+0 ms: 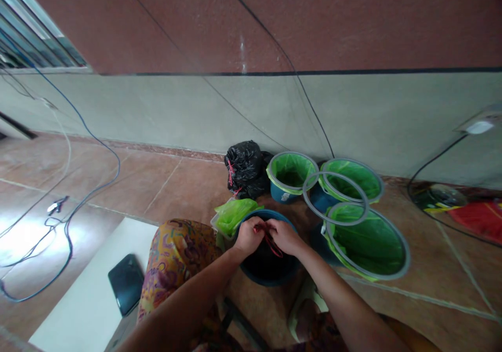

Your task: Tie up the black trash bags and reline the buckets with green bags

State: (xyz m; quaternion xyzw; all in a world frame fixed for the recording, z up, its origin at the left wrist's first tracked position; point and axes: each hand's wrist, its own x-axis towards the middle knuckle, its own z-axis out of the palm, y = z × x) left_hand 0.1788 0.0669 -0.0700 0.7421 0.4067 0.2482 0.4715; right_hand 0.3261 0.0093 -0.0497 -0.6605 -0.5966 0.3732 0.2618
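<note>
Between my knees stands a blue bin (251, 277) with a dark inside; I cannot make out what lies at its bottom. Over its opening, my left hand (251, 236) and my right hand (284, 236) meet with fingers pinched together. Both grip a red drawstring (275, 248), whose loop hangs down into the bin. Folded green plastic bags (236, 215) lie in a pale tray (214, 221) just left of the bin. Beyond it, black garbage bags (243, 165) with red ties rest against the wall.
Three blue bins lined with green bags, including the near one (368, 242), stand to the right. A loose grey ring (308, 201) leans across them. At left, a phone (126, 284) lies on a white board (74, 294), near cables (80, 205). A red cloth-like item (480, 218) lies far right.
</note>
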